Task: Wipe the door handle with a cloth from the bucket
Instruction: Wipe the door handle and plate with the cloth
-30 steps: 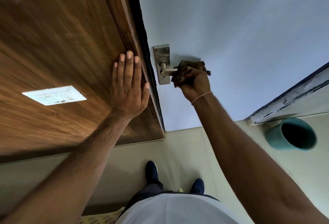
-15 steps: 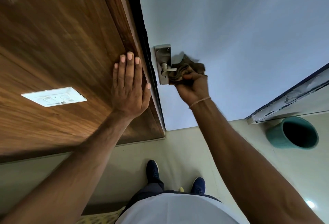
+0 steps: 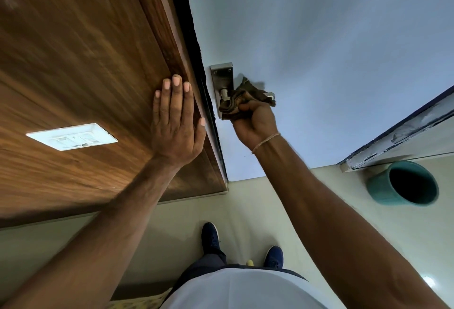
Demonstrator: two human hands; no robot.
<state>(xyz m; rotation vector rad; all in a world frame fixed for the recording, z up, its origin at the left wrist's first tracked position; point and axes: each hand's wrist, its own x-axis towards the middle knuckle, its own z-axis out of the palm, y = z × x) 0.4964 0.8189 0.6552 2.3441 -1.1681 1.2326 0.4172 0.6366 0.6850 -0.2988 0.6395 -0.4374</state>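
We are gripping the brown cloth [image 3: 242,101] in the right hand [image 3: 255,122], fingers closed around it and bunched over the door handle [image 3: 269,94] at frame centre. The left hand [image 3: 175,122] is lying flat, fingers spread, on the wooden panel [image 3: 73,63]. Risk: we are covering only the lever's near end; the plate [image 3: 222,80] may stay unwiped, and downward pressure may unlatch the door. The lever's long axis is running left-right, free end pointing right.

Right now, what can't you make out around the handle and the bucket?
- Door handle lever, head view: mostly covered by the brown cloth in the right hand.
- Teal bucket: inside is too dark to show contents.
- Light switch plate: overexposed, rockers unreadable.
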